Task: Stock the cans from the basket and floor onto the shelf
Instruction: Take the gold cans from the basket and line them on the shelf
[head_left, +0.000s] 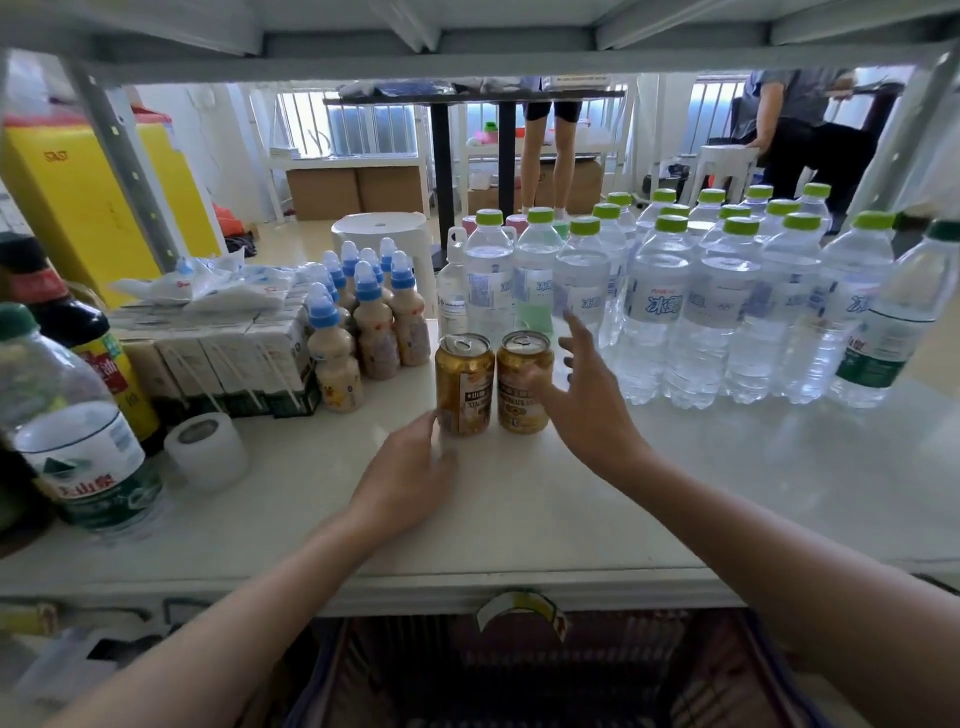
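Neither hand gripped anything: the left hand (410, 480) lay on the shelf (727, 467) with its fingertips at the base of the left golden can (464, 384), and the right hand (587, 400) hung with fingers spread, released, its thumb against the side of the right golden can (523, 382). Both cans stood upright and just beside each other on the shelf, in front of the green-capped water bottles (670, 306) and to the right of the blue-capped milk-drink bottles (363, 317). The basket (519, 675) sat below the shelf edge; whether cans remained in it could not be told, the view there being dark and blurred.

The step in hand looked like squaring up the two placed cans. To do that well, a light push low on each can would have served better than a touch near the top, since a tall can tips when nudged high. Keeping the pair tight together and slid back toward the water bottles would have left the bare front of the shelf free for further cans. The spread right fingers were close to the nearest water bottle, so a careless sweep could have knocked it
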